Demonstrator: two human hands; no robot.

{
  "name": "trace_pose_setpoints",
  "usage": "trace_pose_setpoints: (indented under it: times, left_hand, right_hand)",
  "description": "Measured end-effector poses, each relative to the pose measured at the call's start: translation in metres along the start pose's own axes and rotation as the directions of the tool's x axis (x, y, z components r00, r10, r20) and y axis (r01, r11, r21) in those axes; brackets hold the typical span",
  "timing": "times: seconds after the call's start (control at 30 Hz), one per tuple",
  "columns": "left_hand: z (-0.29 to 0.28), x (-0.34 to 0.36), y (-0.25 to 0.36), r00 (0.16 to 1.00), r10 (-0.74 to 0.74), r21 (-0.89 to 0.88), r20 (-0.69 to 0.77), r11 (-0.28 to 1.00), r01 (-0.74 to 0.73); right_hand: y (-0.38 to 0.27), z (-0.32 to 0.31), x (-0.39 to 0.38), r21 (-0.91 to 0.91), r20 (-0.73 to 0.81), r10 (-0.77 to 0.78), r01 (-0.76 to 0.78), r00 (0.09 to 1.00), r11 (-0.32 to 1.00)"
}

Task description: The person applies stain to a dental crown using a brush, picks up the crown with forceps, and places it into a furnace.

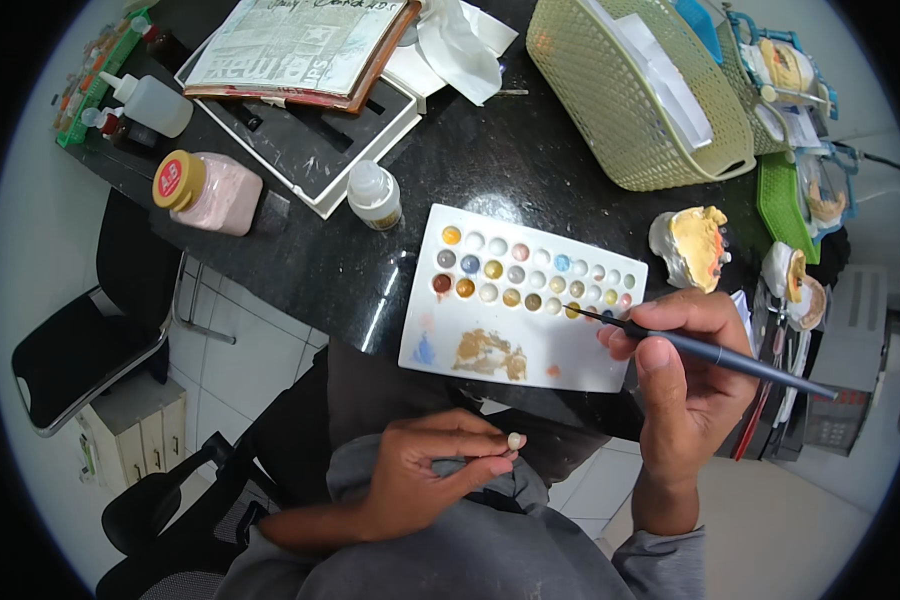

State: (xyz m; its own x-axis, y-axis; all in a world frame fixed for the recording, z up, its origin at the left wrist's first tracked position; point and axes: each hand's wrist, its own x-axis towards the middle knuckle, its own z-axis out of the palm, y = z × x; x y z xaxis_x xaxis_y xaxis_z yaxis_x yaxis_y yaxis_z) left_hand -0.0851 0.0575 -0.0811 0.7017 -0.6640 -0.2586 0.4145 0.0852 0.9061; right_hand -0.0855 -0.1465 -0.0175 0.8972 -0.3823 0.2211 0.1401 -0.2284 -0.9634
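Note:
In my right hand [685, 385] is a thin dark paintbrush [740, 365], gripped like a pen. Its fine tip lies over the lowest row of wells on a white palette [595, 365], at the right part of that row. The wells hold small amounts of yellow, brown, grey, blue, pink and white colour, and brown and blue smears mark the flat area below them. My left hand [425, 470], close to my body and below the palette, pinches a small whitish dental crown [514, 440] between thumb and fingertips.
Left of the palette stand a small white-capped jar [374, 195], a pink-filled jar [220, 195] and a squeeze bottle [155, 105]. A book [290, 50] lies on a tray [310, 165]. A basket [630, 110] and a dental cast [692, 250] are at the right.

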Motion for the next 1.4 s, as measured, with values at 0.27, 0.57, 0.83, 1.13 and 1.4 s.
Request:
trace_pose_setpoints:
  times: [0.27,0.57,0.83,1.13,1.4]
  left_hand:
    - [-0.023,0.010,0.014,0.997,0.081,0.162,0.008,0.983,-0.081]
    - [-0.035,0.019,0.014,0.994,0.106,0.112,0.039,0.988,-0.109]
    - [-0.037,0.022,0.009,0.980,0.194,0.071,0.051,0.978,-0.198]
    - [-0.038,0.024,0.004,0.970,0.241,0.036,0.046,0.969,-0.242]
    - [-0.044,0.021,0.011,0.993,0.116,0.114,0.000,0.987,-0.116]
  right_hand:
    - [0.015,0.009,0.040,-0.240,0.284,-0.091,0.163,0.954,0.957]
    - [0.022,0.014,0.042,-0.283,0.369,-0.050,0.163,0.928,0.945]
    - [0.013,0.015,0.053,-0.320,0.416,-0.009,0.156,0.910,0.935]
    - [0.001,0.019,0.071,-0.426,0.533,0.060,0.207,0.844,0.881]
    - [0.005,0.021,0.065,-0.441,0.505,0.060,0.197,0.861,0.875]
